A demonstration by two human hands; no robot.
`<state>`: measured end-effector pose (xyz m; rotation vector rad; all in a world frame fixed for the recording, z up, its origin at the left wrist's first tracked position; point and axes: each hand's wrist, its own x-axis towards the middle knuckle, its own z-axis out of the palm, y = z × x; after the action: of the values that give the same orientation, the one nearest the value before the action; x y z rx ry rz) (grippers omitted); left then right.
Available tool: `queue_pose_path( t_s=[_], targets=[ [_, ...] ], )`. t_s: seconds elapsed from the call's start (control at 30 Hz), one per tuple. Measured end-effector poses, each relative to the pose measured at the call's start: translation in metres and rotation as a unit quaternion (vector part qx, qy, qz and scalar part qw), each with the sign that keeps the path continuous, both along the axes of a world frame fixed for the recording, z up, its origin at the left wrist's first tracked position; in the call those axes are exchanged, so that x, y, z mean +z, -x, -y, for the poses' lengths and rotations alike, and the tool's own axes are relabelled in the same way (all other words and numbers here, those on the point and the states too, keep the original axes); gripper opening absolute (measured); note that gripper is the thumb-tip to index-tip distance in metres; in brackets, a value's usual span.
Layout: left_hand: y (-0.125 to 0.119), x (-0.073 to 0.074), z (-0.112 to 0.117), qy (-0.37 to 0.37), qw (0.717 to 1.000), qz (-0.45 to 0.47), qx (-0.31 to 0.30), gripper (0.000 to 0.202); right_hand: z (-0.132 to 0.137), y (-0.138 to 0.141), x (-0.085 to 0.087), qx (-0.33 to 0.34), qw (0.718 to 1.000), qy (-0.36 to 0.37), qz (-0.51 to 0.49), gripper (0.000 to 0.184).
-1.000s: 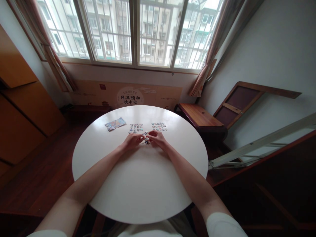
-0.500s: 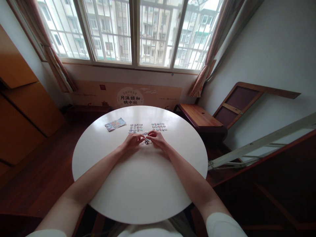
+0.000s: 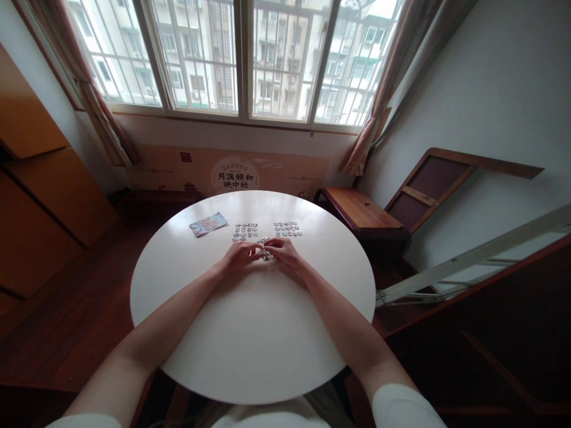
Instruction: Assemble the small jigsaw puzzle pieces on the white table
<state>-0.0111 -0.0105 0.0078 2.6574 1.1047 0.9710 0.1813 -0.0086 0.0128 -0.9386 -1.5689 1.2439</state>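
On the white round table, a small heap of jigsaw puzzle pieces (image 3: pixel 266 256) lies between my two hands. My left hand (image 3: pixel 242 254) is at the heap's left side, its fingers bent and closed at the tips. From the right, my right hand (image 3: pixel 282 250) reaches over the heap with thumb and fingers pinched together. What either hand grips is too small to make out. Just beyond my hands, puzzle pieces lie spread in rows: a left group (image 3: pixel 246 229) and a right group (image 3: pixel 288 228). My left fingers partly cover the nearest row of the left group.
A colourful picture sheet (image 3: pixel 208 224) lies at the far left of the white table (image 3: pixel 250 339). A wooden bench (image 3: pixel 363 208) stands beyond the table's right edge. A printed cardboard panel (image 3: pixel 285 169) leans below the barred window.
My left fingers have shifted slightly at the heap and their tips have drawn a little apart from my right fingertips. My right hand stays nearly in place.
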Motion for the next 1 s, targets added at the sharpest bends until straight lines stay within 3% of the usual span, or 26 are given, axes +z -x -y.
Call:
queue_pose_path(
  t_s=[0.43,0.73,1.0],
  targets=[
    [-0.0032,-0.0004,0.0020,-0.019,0.999,-0.009,0.036,0.029,0.0006,0.0005,0.0021,0.003,1.000,0.003,-0.006,0.030],
    [-0.0026,0.0008,0.0030,-0.020,1.000,-0.005,0.017,0.029,0.0021,-0.0007,0.0035,0.014,1.000,0.021,-0.006,0.042],
    [0.0002,-0.0015,0.0000,0.019,0.999,0.017,0.046,0.028,0.0004,0.0018,0.0023,-0.003,1.000,-0.005,0.009,0.037]
  ],
)
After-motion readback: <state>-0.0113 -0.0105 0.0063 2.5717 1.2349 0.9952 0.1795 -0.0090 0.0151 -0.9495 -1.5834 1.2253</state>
